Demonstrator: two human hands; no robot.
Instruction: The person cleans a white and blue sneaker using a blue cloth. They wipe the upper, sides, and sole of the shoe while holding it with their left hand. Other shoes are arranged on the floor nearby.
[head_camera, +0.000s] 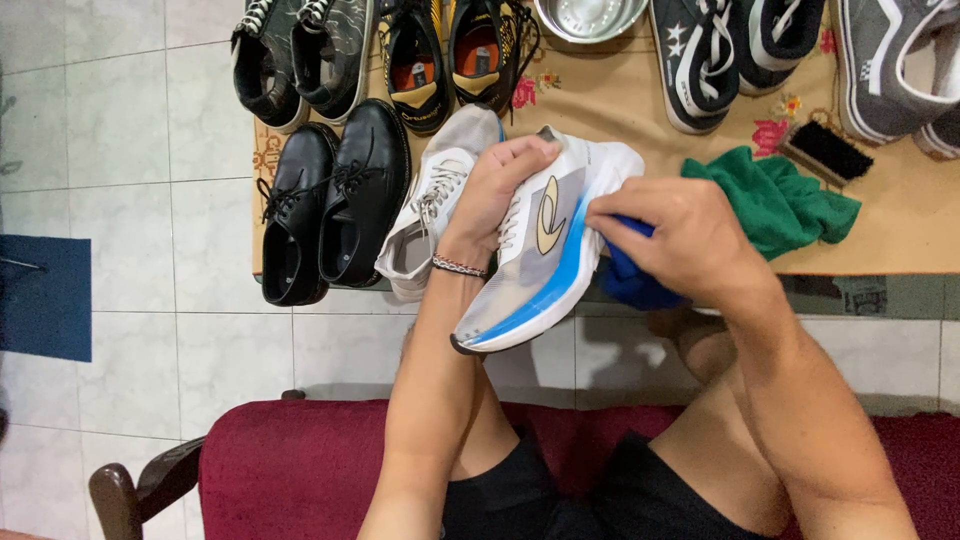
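Note:
My left hand (497, 190) grips a white running shoe (545, 250) with a blue sole stripe, holding it tilted above my lap. My right hand (680, 240) presses a blue cloth (628, 278) against the shoe's side near the sole. A braided bracelet sits on my left wrist. The matching white shoe (435, 200) lies on the mat just left of the held one, partly hidden by my left hand.
A tan floral mat (620, 100) on the tiled floor carries black leather shoes (335, 200), several sneakers, a metal bowl (590, 18), a green cloth (780, 200) and a brush (828, 150). I sit on a red cushioned chair (290, 470) with a wooden arm.

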